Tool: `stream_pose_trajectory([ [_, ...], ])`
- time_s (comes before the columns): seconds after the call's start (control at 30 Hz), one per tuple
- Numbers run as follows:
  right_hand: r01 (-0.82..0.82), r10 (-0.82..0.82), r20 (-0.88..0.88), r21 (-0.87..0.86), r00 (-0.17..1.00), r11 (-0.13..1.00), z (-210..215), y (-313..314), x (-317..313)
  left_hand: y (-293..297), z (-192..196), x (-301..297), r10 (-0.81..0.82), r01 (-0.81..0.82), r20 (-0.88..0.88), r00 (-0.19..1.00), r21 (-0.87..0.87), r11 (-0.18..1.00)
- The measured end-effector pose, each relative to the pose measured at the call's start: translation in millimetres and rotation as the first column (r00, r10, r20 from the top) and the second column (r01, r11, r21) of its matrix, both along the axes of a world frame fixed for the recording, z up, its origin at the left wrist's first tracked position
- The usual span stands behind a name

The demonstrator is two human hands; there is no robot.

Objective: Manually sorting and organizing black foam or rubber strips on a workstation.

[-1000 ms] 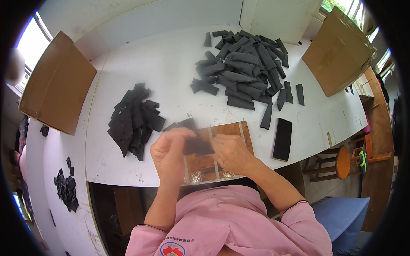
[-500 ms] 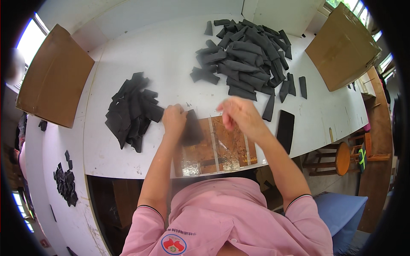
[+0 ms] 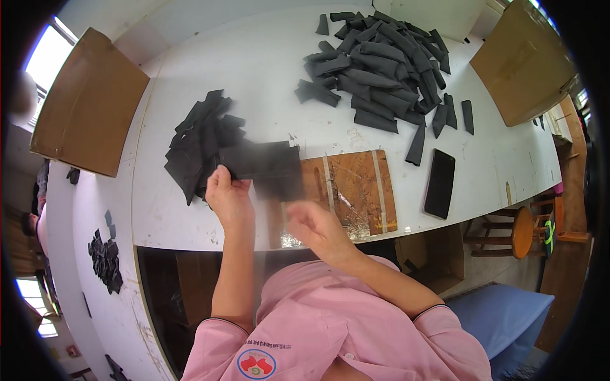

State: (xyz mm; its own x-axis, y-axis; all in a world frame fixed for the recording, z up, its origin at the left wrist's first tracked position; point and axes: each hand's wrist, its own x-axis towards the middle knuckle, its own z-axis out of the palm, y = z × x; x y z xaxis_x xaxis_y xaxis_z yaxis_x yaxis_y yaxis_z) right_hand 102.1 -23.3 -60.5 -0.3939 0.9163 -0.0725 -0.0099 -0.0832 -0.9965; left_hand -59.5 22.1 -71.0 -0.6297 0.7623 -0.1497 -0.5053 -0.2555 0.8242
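Fabric [image 3: 264, 166], black and motion-blurred, is pinched in the left hand [image 3: 229, 193] over the wooden board [image 3: 356, 190]. Right hand [image 3: 311, 225], fingers loosely open, hovers at the board's near edge. Behind the board on the white table [image 3: 254, 76] lie black piles [image 3: 381, 63]; cardboard [image 3: 82, 105] is left.

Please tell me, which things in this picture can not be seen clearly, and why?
- Head view: black piece in the left hand is motion-blurred; shape unclear.
- Right hand is blurred; whether the fingers are open or closed is unclear.
- Wooden board: its left part is hidden behind the piece and hands.
- Black flat slab: too small to identify.
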Motion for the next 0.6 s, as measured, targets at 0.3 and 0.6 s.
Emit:
stream_pose_trajectory([
  [0.3, 0.326, -0.338, -0.214, -0.088, 0.917, 0.941, -9, -1, -35, -72, -11, 37, -0.179, 0.257, 0.312, 0.933, -0.232, 0.938],
  [0.6, 0.237, -0.379, 0.137, 0.578, 0.915, 0.781, -10, 3, -12, -105, 18, 55, -0.141, 0.009, -0.686, 0.713, -0.193, 0.981],
])
